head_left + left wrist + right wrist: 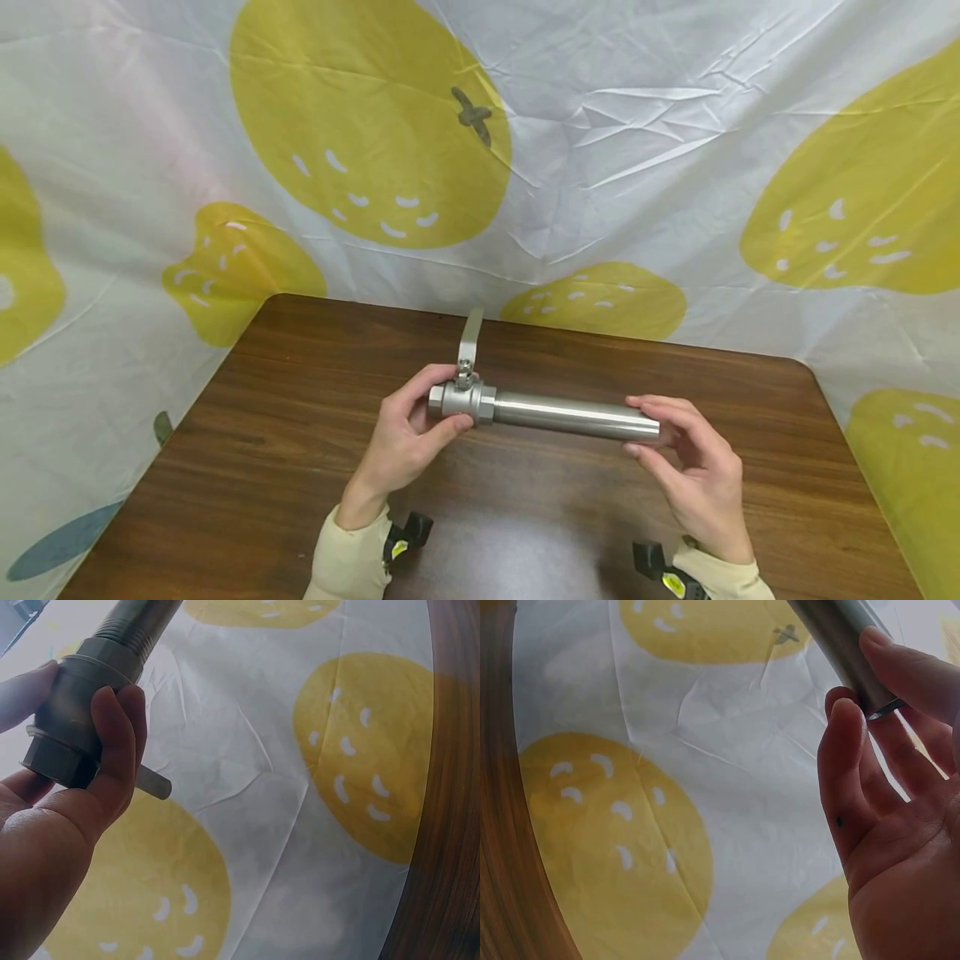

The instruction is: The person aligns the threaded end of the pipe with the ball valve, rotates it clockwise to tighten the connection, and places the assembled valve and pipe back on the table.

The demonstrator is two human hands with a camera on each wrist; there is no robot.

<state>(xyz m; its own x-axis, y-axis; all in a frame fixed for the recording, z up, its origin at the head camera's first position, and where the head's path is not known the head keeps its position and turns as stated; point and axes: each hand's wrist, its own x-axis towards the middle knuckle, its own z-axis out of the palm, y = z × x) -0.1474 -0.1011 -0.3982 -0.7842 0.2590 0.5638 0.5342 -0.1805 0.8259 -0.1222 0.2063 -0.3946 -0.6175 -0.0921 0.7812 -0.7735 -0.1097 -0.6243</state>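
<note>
A steel ball valve [459, 400] with a flat lever handle [470, 337] is held up over the table by my left hand [405, 437], thumb in front and fingers behind its body. Joined to the valve's right side is a long steel pipe [570, 414]. My right hand [697, 467] pinches the pipe near its free end between thumb and fingers. In the left wrist view, threads [124, 639] show where the pipe enters the valve's hex end. The right wrist view shows the pipe's open end [885, 709] between the fingers.
The dark brown wooden table [247, 467] has rounded far corners. A white cloth [555, 200] printed with yellow fruit hangs behind it and along both sides. Black straps with small devices sit on both wrists, over cream sleeves [348, 554].
</note>
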